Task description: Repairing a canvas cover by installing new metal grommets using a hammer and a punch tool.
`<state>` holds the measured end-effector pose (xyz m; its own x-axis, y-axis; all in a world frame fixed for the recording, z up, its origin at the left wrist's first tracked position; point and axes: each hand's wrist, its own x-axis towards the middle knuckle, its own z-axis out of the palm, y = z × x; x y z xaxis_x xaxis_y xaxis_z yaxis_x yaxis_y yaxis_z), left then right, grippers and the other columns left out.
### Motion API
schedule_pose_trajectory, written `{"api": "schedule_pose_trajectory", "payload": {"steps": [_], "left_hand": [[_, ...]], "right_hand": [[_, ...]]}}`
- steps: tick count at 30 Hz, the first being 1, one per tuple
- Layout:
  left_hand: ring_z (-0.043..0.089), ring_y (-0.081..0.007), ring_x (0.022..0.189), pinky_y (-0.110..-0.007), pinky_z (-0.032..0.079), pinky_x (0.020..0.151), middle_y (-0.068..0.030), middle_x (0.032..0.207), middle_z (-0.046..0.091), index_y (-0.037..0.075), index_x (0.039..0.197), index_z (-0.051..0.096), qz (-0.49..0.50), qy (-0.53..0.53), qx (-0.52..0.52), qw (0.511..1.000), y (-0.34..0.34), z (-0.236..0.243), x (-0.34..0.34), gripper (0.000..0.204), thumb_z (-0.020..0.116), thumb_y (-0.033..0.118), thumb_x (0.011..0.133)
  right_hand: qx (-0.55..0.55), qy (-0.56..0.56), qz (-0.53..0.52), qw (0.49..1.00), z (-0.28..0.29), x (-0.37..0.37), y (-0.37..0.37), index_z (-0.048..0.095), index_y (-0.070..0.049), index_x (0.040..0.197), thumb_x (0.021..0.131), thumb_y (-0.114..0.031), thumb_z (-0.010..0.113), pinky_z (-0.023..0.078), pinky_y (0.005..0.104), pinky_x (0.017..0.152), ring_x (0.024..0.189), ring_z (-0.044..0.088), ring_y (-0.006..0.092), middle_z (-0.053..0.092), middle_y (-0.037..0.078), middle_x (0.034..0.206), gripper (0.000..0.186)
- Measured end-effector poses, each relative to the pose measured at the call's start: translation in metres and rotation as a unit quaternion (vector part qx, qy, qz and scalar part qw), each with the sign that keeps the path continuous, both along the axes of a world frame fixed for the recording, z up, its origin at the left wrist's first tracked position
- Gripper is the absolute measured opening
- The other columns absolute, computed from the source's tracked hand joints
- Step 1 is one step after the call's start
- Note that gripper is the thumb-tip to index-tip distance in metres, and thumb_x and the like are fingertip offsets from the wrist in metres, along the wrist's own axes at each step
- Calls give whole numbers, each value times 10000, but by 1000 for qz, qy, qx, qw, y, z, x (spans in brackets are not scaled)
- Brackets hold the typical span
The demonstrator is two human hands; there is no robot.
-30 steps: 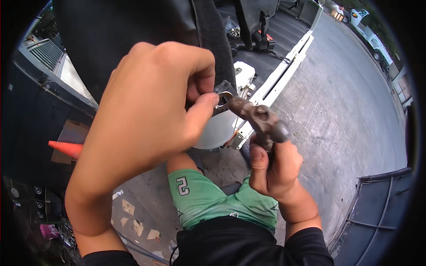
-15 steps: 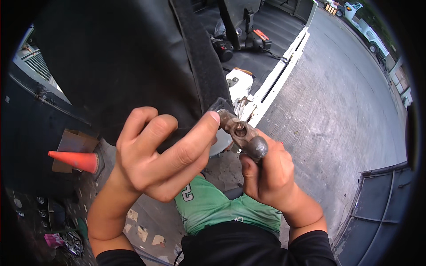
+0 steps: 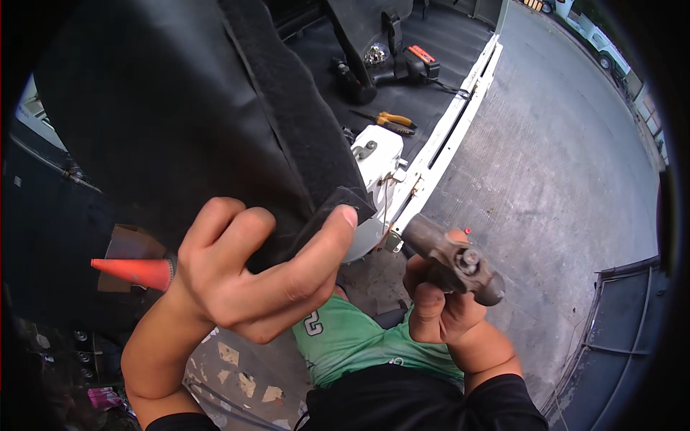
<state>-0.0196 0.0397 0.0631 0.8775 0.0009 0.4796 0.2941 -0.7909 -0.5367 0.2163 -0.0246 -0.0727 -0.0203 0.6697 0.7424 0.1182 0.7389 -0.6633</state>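
My left hand (image 3: pixel 251 276) is closed in a pinch on the lower corner of a large black vinyl-like sheet (image 3: pixel 165 122); one fingertip lies on top of the corner, and the underside is hidden. A fuzzy black strip (image 3: pixel 287 100) runs along the sheet's edge down to that corner. My right hand (image 3: pixel 449 312) grips a worn ball-peen hammer (image 3: pixel 449 262) close below its head. The head sits to the right of the sheet's corner, apart from it. Most of the handle is hidden by my fingers.
Beyond the sheet, yellow-handled pliers (image 3: pixel 394 122) and a cordless drill (image 3: pixel 402 68) lie on a ribbed black bed. A white metal rail (image 3: pixel 449 136) and white bracket (image 3: pixel 377 151) edge it. An orange cone (image 3: pixel 129 273) and cardboard box (image 3: pixel 136 243) lie left; a dark metal panel (image 3: pixel 622 323) stands right.
The hammer has moved right and down, away from the sheet's corner, its head now turned the other way. My left hand has shifted slightly down with the corner. The pliers now show fully.
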Motion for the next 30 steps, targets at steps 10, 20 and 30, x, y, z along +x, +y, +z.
{"api": "schedule_pose_trajectory", "payload": {"steps": [10,20,30], "left_hand": [[571,-153,680,-294,420,592,-145,1203,730,55,954,722,54,-28,-79,995,-11,1,3,264,830,-33,730],[595,-151,664,-292,416,624,-185,1198,725,10,1024,737,64,-5,-92,994,-13,5,3,342,811,-46,695],[595,-164,674,-299,409,638,-213,1189,728,-17,1015,752,53,-19,-98,994,-11,6,5,334,800,-4,685]], "right_hand": [[-30,-65,-13,997,30,3,8,576,185,1269,954,-34,680,574,300,632,688,749,263,745,190,924,398],[-295,-45,103,949,77,18,17,643,57,1272,1051,-203,589,481,257,640,628,609,98,655,40,713,345],[-155,-76,27,985,68,23,6,609,85,1293,977,-105,660,571,320,673,749,766,231,754,184,957,373]]}}
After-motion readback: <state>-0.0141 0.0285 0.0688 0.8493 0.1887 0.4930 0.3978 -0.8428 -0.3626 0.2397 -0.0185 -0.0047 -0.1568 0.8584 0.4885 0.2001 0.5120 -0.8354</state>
